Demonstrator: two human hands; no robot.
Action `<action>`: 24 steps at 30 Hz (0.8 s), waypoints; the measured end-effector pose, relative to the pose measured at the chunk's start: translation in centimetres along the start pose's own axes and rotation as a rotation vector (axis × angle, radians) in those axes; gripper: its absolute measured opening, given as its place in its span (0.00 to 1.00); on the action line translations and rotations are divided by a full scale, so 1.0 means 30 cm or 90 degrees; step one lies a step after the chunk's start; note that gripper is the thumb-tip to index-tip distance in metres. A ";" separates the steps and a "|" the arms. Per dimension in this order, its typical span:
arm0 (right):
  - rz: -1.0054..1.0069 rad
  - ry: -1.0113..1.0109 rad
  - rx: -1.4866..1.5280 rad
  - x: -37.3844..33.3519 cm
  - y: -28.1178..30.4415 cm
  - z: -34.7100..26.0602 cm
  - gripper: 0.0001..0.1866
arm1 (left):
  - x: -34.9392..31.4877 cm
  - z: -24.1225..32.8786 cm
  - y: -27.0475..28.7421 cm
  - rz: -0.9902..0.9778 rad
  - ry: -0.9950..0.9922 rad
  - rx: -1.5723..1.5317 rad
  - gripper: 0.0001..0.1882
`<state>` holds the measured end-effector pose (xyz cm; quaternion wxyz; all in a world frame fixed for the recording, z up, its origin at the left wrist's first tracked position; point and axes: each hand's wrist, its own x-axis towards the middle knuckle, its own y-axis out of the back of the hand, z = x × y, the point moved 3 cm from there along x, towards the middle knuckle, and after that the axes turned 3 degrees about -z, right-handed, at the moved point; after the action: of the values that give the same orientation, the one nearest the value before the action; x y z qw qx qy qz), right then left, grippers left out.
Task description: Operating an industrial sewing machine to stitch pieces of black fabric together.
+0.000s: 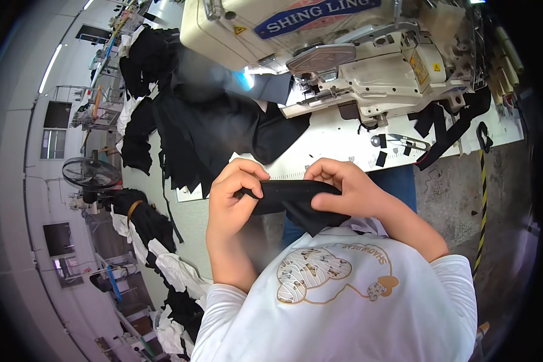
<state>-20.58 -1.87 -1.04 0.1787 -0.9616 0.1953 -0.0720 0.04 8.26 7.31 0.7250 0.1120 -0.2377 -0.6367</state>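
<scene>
Work table (338, 145) = biggest thing here, white, ruler marks along near edge. Sewing machine (368, 78), cream-coloured, sits on it, up top & toward R. Big heap of black cloth (217, 127) lies L of machine, draping to the table's L side.

Held black piece (283, 196) is off the table, just in front of its near edge, b/w the hands & close to the person's white shirt (356, 295). Upper edge runs approx. level, looks folded into a band; a loose corner hangs toward the lap.

R hand (353, 190): thumb flat on near face, other fingers curled at upper edge, closed on R end. L hand (235, 187): thumb & index pinched tight on L end; rest of fingers bent, partly hidden.

Step in hand, prob.: lining up/straightening that edge by hand, away from machine. Next move calls for even tension b/w both pinches, so fold doesn't roll or slip, & minding the loose corner.

Small stuff: metal snips (407, 142) on table to R, few black scraps (381, 158) just beside, none touched by either hand
</scene>
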 end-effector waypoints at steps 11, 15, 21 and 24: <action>0.015 -0.077 0.056 0.026 0.036 0.068 0.08 | -0.010 -0.050 -0.004 0.018 0.077 -0.145 0.10; -0.022 -0.055 0.059 0.029 0.042 0.068 0.11 | -0.016 -0.068 0.011 0.063 0.063 -0.145 0.12; -0.054 -0.031 0.010 0.033 0.050 0.075 0.13 | -0.024 -0.114 0.031 0.139 0.043 -0.202 0.17; -0.078 0.016 -0.046 0.031 0.049 0.053 0.12 | -0.012 -0.111 0.042 0.177 0.002 -0.222 0.21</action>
<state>-19.92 -3.00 -3.00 0.1371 -0.9766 0.1409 -0.0876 2.73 8.35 4.95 0.8145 -0.0479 -0.1360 -0.5619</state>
